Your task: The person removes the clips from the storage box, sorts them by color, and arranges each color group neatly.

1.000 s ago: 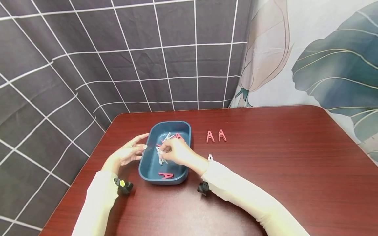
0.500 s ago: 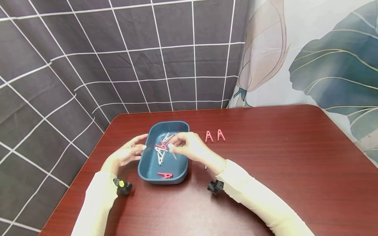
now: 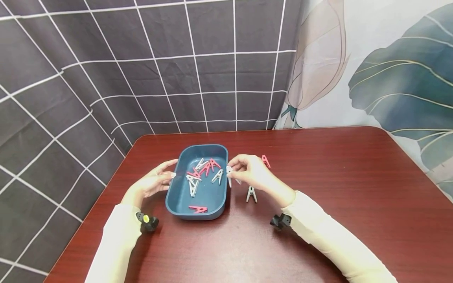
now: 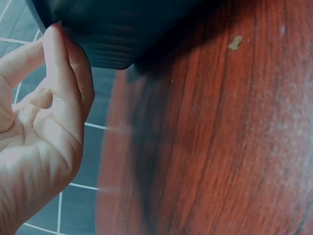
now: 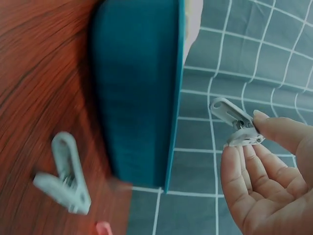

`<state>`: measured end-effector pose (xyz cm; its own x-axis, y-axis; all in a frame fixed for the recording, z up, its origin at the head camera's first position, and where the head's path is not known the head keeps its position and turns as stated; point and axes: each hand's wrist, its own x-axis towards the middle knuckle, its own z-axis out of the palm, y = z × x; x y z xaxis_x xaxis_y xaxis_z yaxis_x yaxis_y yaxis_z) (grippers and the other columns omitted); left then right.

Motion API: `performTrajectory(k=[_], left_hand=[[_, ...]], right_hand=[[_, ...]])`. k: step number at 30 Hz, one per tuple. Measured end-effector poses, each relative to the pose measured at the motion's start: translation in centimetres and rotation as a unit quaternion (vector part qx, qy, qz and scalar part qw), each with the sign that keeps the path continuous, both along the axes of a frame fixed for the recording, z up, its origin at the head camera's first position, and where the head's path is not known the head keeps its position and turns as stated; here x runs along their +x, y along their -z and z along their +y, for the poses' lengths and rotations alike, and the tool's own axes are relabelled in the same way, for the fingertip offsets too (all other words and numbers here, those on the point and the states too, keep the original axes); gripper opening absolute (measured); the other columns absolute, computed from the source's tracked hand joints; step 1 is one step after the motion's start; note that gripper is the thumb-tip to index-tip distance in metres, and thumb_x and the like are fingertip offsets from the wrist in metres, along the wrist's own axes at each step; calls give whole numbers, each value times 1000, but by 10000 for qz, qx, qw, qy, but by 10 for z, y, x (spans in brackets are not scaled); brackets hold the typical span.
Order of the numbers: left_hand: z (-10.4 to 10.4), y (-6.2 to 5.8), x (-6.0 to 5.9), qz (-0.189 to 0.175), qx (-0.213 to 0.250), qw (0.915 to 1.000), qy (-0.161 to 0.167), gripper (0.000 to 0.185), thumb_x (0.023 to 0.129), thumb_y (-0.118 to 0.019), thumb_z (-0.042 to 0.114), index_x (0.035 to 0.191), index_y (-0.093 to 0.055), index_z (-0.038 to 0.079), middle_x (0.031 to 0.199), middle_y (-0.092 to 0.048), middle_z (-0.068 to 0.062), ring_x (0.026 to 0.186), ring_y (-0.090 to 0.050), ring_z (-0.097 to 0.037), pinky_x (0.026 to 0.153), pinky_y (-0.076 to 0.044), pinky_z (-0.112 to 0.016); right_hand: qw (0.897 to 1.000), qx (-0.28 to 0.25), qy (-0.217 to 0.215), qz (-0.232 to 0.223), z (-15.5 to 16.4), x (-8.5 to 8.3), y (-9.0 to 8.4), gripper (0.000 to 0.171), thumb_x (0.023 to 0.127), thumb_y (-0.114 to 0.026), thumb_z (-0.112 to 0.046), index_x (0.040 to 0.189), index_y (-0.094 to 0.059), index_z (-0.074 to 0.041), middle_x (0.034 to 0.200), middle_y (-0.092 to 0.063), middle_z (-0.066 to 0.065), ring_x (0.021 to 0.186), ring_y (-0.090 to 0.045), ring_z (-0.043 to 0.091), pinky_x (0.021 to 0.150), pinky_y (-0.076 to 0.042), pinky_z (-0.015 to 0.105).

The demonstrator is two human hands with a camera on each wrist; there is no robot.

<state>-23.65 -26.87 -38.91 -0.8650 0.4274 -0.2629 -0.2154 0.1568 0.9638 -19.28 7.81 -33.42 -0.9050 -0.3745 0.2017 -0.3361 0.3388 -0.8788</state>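
A blue plastic bin stands on the table, with several white and pink clothespins inside, such as a white clothespin and a pink clothespin. Fingertips of my left hand touch its left side; in the left wrist view they meet the wall near the rim. Just beyond the right rim, my right hand pinches a white clothespin between thumb and fingers. Below that hand lies another white clothespin. A pink clothespin shows past the knuckles.
The reddish-brown wooden table reaches far to the right. Behind it hangs a dark grid-patterned cloth, meeting a leaf-patterned cloth at the right. Each wrist carries a small black camera.
My right hand has lifted a white clothespin from the bin's middle and carried it right, past the rim. It now hides one pink clothespin on the table. The left hand stays put.
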Motion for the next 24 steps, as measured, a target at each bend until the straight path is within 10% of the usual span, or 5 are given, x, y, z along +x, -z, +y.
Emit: performTrajectory(k=[24], left_hand=[[1,1,0,57,-62,10000,-10,63,99,-44,3,153,-14,15,105,-67,2,96,-67,-16,82,-55,-34]], right_hand=[[9944,-115,326,-1000,65,-20,37,22,81,-65,2,99,-59,14,79,-67,13,61,-61,8,59,-57,31]])
